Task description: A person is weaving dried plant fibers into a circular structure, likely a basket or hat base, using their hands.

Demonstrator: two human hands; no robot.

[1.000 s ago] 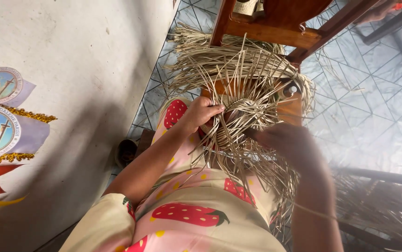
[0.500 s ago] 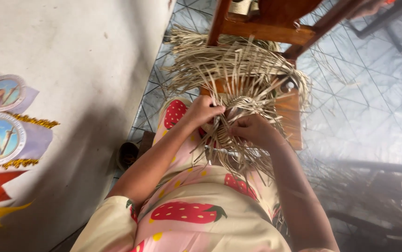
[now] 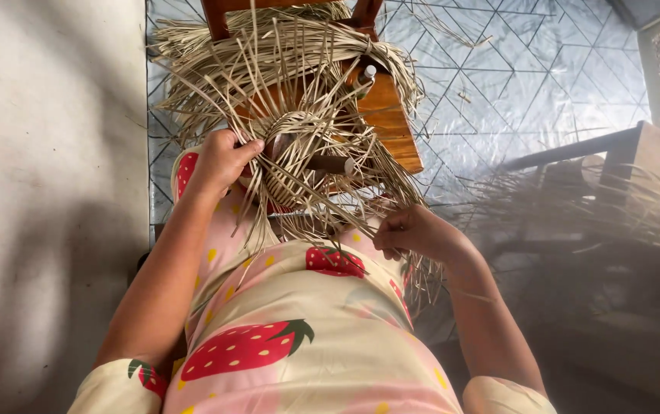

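A half-woven straw piece (image 3: 299,153) with many loose pale strips fanning out rests on my lap and against a wooden stool (image 3: 387,115). My left hand (image 3: 222,157) grips the left edge of the woven part, fingers curled into the strips. My right hand (image 3: 410,230) is lower right, near my knee, pinching a thin straw strip pulled out from the weave. A dark wooden rod (image 3: 334,163) with a pale end pokes through the middle of the weave.
A pale wall (image 3: 46,153) runs along the left. The floor (image 3: 514,84) has grey tiles with a triangle pattern. More loose straw (image 3: 598,199) is heaped over dark wooden furniture at the right. My lap wears a strawberry-print garment (image 3: 291,330).
My right hand has left the centre of the weave and drawn a strip down and to the right. The view has swung right, so the wall pictures are out of frame. My left hand keeps its hold.
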